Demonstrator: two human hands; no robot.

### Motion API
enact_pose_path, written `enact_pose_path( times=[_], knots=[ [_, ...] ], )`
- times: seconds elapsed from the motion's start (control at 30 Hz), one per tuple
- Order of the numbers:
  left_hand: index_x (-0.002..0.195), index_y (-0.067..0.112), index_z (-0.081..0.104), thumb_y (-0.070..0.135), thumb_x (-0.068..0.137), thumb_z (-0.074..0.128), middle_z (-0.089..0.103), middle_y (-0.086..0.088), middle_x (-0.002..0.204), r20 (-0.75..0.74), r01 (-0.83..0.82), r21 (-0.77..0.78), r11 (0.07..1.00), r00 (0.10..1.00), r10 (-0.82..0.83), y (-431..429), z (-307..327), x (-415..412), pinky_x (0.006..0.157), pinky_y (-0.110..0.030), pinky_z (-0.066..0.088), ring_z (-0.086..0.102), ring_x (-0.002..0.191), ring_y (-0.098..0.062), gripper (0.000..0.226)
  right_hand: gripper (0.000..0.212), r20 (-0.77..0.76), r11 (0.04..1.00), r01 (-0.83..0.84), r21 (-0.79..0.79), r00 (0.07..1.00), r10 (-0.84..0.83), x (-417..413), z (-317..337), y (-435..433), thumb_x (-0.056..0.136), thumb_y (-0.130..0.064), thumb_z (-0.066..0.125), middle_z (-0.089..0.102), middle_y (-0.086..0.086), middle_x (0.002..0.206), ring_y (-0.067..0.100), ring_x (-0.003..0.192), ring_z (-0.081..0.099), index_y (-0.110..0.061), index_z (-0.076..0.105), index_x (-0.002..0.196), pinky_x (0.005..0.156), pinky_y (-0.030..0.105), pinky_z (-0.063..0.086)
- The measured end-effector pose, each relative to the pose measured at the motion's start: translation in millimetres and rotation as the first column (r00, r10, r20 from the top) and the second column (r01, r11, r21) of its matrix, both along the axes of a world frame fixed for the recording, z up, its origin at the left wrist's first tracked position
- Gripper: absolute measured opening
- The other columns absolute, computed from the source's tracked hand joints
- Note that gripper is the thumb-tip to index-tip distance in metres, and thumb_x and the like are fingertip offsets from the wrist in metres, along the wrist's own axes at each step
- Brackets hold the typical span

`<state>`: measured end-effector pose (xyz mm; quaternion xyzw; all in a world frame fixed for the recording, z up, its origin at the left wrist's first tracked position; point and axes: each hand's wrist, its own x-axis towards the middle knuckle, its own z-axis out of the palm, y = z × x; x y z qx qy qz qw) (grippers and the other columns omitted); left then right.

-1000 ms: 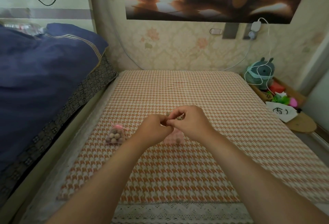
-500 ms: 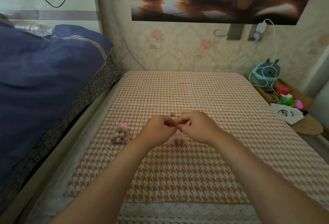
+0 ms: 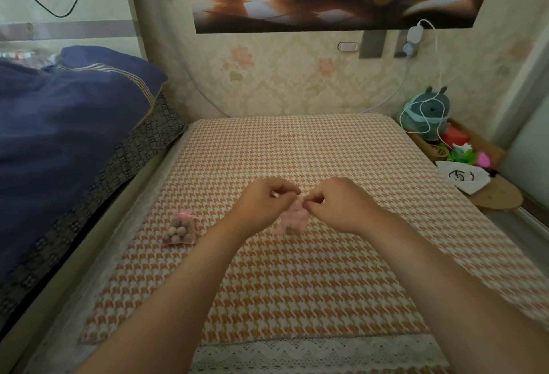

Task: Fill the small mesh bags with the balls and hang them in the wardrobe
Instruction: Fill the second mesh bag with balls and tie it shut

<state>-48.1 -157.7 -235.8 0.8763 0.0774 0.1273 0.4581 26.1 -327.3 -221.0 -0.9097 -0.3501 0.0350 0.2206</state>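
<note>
We hold both arms out over the orange-and-white houndstooth cloth (image 3: 297,284) that covers the worktop. Our left hand (image 3: 261,204) and right hand (image 3: 338,207) sit close together above the middle of the cloth, each with fingers curled in and thumb pinched to fingertips at the top of a small pale pink mesh bag (image 3: 292,220). The bag hangs between the two hands, its lower part touching or just above the cloth; motion blur keeps us from telling which, and from telling what is inside it. Whether each hand grips a drawstring or the bag's mouth itself, we cannot tell.

To our left, well apart from the hands, a second small pink mesh bag filled with brownish round balls (image 3: 179,229) lies flat on the cloth, its neck gathered with a bright pink tie.

A dark blue quilt (image 3: 65,135) is heaped on the bed along the left side. At the far right, beside the worktop, a teal plush toy (image 3: 427,115) wrapped in a white cable sits in a wooden box with a few bright items, and a white drawstring pouch with a black drawing (image 3: 462,177) lies near it.
</note>
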Motion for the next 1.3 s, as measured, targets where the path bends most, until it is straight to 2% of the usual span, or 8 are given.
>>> enact_pose_path(
  times=[0.13, 0.23, 0.33, 0.53, 0.87, 1.0, 1.1, 1.3],
  knots=[
    [0.089, 0.028, 0.074, 0.021, 0.094, 0.061, 0.069, 0.012, 0.088, 0.074, -0.176, 0.025, 0.984, 0.982, 0.174, 8.7, 0.2, 8.4, 0.063, -0.032, 0.054, 0.067, 0.076, -0.014, 0.016, 0.030, 0.024, 0.999, 0.043, 0.023, 0.999, -0.043, 6.3, -2.6, -8.3, 0.092, -0.033, 0.058, 0.071, 0.005, 0.070, 0.026, 0.057, 0.059, -0.013, 0.076, 0.079, 0.050, 0.035, 0.046],
    [0.101, 0.023, 0.075, 0.019, 0.096, 0.059, 0.070, 0.011, 0.103, 0.049, -0.225, 0.191, 0.956, 0.974, 0.219, 17.8, -14.6, 15.4, 0.078, -0.027, 0.053, 0.064, 0.088, -0.010, 0.017, 0.031, 0.010, 0.998, 0.045, 0.046, 0.999, -0.046, 9.3, -5.6, -8.2, 0.093, -0.035, 0.058, 0.074, 0.005, 0.075, 0.027, 0.066, 0.067, -0.012, 0.077, 0.083, 0.057, 0.041, 0.056],
    [0.107, 0.018, 0.074, 0.012, 0.095, 0.059, 0.070, 0.004, 0.110, -0.015, -0.179, 0.320, 0.930, 0.981, 0.194, 21.5, -35.9, 26.3, 0.088, -0.029, 0.052, 0.065, 0.098, -0.014, 0.021, 0.031, 0.005, 0.998, 0.042, 0.046, 0.999, -0.042, 11.4, -8.6, -3.3, 0.095, -0.036, 0.058, 0.075, 0.003, 0.076, 0.026, 0.066, 0.068, -0.015, 0.079, 0.086, 0.056, 0.037, 0.056],
    [0.088, 0.020, 0.074, 0.021, 0.083, 0.070, 0.067, -0.001, 0.090, -0.073, 0.004, 0.439, 0.898, 0.997, 0.032, 20.0, -57.4, 43.1, 0.074, -0.041, 0.055, 0.062, 0.082, -0.020, 0.007, 0.027, -0.015, 0.998, 0.026, 0.066, 1.000, -0.025, 8.6, -9.5, 6.6, 0.098, -0.036, 0.058, 0.076, -0.002, 0.078, 0.022, 0.067, 0.069, -0.024, 0.079, 0.086, 0.061, 0.038, 0.058],
    [0.083, 0.020, 0.066, 0.017, 0.087, 0.071, 0.068, 0.001, 0.086, -0.139, -0.029, 0.373, 0.927, 0.987, 0.087, 36.0, -58.6, 47.2, 0.070, -0.029, 0.050, 0.061, 0.080, -0.016, 0.007, 0.028, -0.024, 0.996, 0.034, 0.078, 0.999, -0.033, 11.3, -17.2, 10.7, 0.099, -0.033, 0.056, 0.077, 0.002, 0.089, 0.023, 0.070, 0.070, -0.019, 0.077, 0.089, 0.067, 0.042, 0.061],
    [0.094, 0.022, 0.069, 0.027, 0.090, 0.069, 0.068, 0.010, 0.091, 0.011, -0.187, 0.197, 0.963, 0.982, 0.188, 35.8, -30.9, 38.0, 0.069, -0.020, 0.048, 0.062, 0.082, -0.006, 0.005, 0.028, -0.010, 0.997, 0.036, 0.068, 0.999, -0.035, 8.1, -15.5, 12.4, 0.099, -0.033, 0.055, 0.077, -0.002, 0.087, 0.020, 0.068, 0.068, -0.020, 0.077, 0.087, 0.064, 0.039, 0.060],
    [0.095, 0.026, 0.070, 0.030, 0.088, 0.072, 0.069, 0.011, 0.089, 0.096, -0.122, 0.074, 0.990, 0.989, 0.114, 23.3, -3.9, 22.6, 0.070, -0.021, 0.053, 0.065, 0.077, -0.007, 0.009, 0.026, -0.007, 0.998, 0.030, 0.056, 1.000, -0.030, 3.5, -10.9, 12.3, 0.100, -0.033, 0.054, 0.074, -0.005, 0.080, 0.016, 0.062, 0.064, -0.024, 0.078, 0.092, 0.061, 0.035, 0.054],
    [0.084, 0.032, 0.068, 0.030, 0.084, 0.076, 0.066, 0.017, 0.078, 0.049, 0.001, 0.194, 0.981, 0.999, -0.011, 3.6, 2.9, 2.8, 0.062, -0.009, 0.045, 0.060, 0.071, 0.005, 0.008, 0.025, -0.013, 0.998, 0.044, 0.047, 0.999, -0.044, -1.3, -9.7, 12.4, 0.102, -0.034, 0.052, 0.071, -0.006, 0.084, 0.014, 0.065, 0.061, -0.025, 0.075, 0.098, 0.058, 0.033, 0.049]
  ],
)
